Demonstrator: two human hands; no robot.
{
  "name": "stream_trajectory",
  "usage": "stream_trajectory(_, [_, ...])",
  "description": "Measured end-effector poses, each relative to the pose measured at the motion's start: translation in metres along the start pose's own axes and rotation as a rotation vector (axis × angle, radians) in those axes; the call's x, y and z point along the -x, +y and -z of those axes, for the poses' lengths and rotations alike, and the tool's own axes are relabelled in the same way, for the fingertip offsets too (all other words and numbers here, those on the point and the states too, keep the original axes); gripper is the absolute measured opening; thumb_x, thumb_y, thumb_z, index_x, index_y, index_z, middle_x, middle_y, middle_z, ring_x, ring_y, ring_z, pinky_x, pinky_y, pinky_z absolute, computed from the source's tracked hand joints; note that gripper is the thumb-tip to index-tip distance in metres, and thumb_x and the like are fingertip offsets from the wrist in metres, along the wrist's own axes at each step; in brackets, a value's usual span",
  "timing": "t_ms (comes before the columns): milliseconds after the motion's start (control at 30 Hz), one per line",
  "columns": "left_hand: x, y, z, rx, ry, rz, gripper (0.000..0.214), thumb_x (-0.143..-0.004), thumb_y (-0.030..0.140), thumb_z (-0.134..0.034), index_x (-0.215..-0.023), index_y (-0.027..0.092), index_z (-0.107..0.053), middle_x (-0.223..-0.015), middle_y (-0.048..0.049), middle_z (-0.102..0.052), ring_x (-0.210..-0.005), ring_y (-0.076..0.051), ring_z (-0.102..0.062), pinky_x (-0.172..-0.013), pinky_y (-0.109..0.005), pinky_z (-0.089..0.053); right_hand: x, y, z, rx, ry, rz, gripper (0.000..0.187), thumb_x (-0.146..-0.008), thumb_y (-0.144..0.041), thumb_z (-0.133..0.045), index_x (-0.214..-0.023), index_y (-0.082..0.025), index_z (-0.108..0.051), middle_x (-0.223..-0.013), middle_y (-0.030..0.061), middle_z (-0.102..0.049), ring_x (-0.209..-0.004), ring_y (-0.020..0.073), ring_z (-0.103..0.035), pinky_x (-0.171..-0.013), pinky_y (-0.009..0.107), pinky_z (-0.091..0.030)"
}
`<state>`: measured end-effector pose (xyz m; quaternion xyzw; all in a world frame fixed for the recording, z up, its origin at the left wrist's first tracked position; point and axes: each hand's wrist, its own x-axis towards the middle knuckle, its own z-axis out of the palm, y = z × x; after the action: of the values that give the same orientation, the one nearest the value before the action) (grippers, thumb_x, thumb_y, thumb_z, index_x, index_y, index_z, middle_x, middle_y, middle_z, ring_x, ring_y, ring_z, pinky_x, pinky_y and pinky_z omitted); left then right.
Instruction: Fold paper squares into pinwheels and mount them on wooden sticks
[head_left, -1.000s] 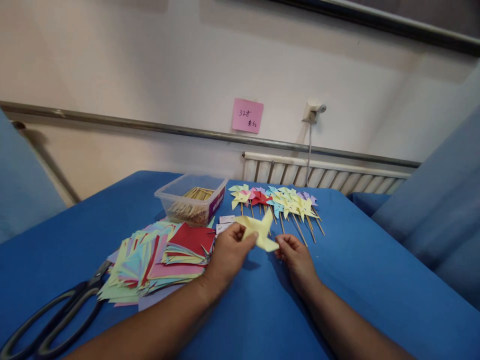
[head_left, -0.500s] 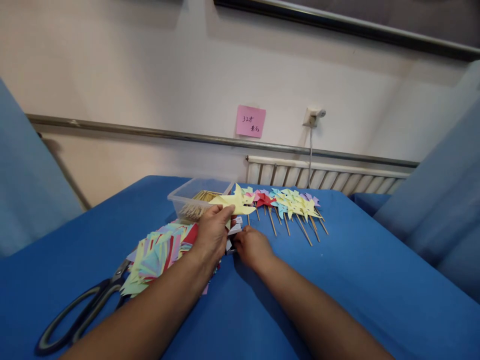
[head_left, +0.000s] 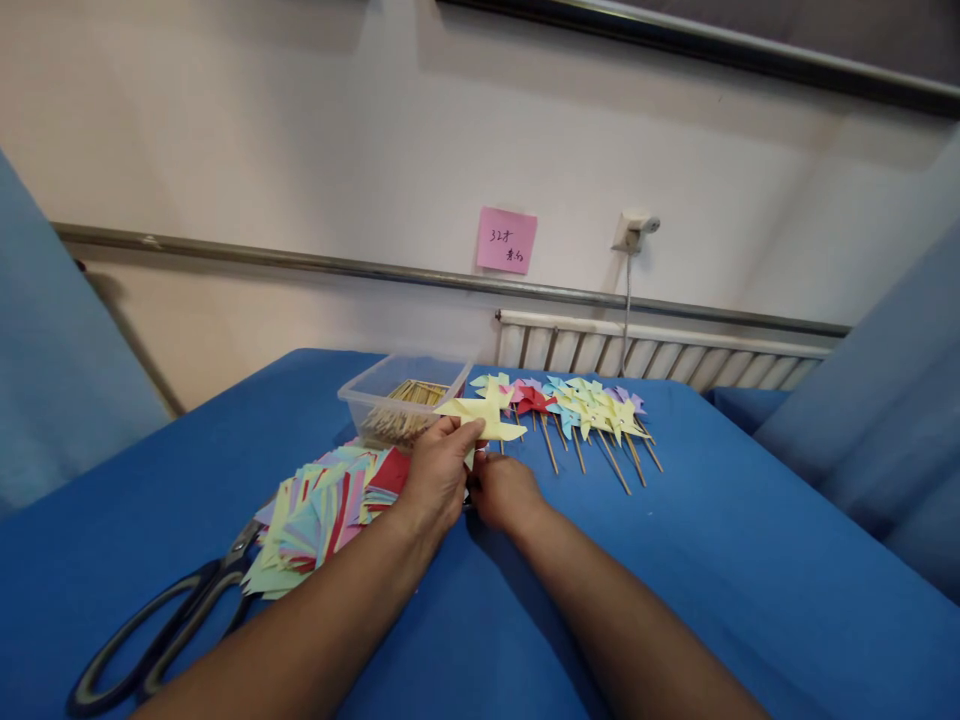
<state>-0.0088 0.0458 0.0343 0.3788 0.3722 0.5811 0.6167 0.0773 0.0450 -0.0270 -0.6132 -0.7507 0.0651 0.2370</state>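
Note:
My left hand (head_left: 439, 475) pinches a folded yellow paper pinwheel (head_left: 480, 415) and holds it up over the blue table (head_left: 712, 560). My right hand (head_left: 504, 490) rests knuckles-up just below it, fingers curled down at small white paper slips that the hands mostly hide. What the right fingers hold cannot be seen. A stack of cut coloured paper squares (head_left: 322, 510) lies left of my left hand. A clear plastic box of wooden sticks (head_left: 401, 405) stands just behind the hands.
A row of finished paper pinwheels on sticks (head_left: 585, 410) lies behind and right of my hands. Large black scissors (head_left: 157, 640) rest at the near left. A pink note (head_left: 506, 240) hangs on the wall above a radiator. Blue curtains flank both sides.
My left hand carried the yellow pinwheel up and to the left. My right hand let go of it and dropped to the white slips below.

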Motion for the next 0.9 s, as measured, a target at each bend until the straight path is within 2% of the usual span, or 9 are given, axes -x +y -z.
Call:
stream_trajectory(167, [-0.003,-0.005,0.001,-0.007,-0.008,0.000,0.018,-0.059,0.024,-0.071,-0.065,0.015,-0.056,-0.057,0.0031,-0.057,-0.051,-0.009,-0.051,-0.046,-0.020,-0.037,0.000,-0.002,0.004,0.033,-0.097,-0.005,0.019,-0.072,-0.017,-0.058,-0.090,-0.017,-0.065,-0.082,0.0126,-0.069,-0.067,0.0239,-0.064,-0.058,0.031,-0.043])
stream_trajectory(333, [-0.004,-0.007,0.002,-0.014,-0.001,-0.014,0.018,-0.059,0.024,-0.070,-0.064,0.015,-0.055,-0.056,0.0033,-0.057,-0.051,-0.010,-0.051,-0.047,-0.020,-0.036,-0.001,-0.005,0.010,0.074,-0.171,0.008,0.019,-0.076,-0.017,-0.053,-0.092,-0.016,-0.064,-0.087,0.0125,-0.069,-0.075,0.0245,-0.065,-0.063,0.031,-0.045])
stream_trajectory(567, [-0.005,-0.007,0.002,-0.020,0.014,-0.026,0.018,-0.059,0.023,-0.070,-0.062,0.015,-0.055,-0.053,0.0046,-0.055,-0.050,-0.009,-0.049,-0.050,-0.021,-0.037,0.003,-0.008,0.015,0.096,-0.173,0.025,0.025,-0.084,-0.027,-0.044,-0.099,-0.015,-0.061,-0.093,0.0127,-0.068,-0.079,0.0228,-0.065,-0.066,0.030,-0.045])
stream_trajectory(900, [-0.004,-0.006,0.002,-0.025,-0.013,-0.024,0.016,-0.062,0.024,-0.069,-0.065,0.015,-0.056,-0.055,0.0039,-0.057,-0.050,-0.010,-0.050,-0.048,-0.021,-0.035,0.000,-0.008,0.009,0.072,-0.201,0.050,0.021,-0.076,-0.016,-0.052,-0.092,-0.014,-0.065,-0.091,0.0131,-0.068,-0.077,0.0225,-0.063,-0.064,0.029,-0.043])
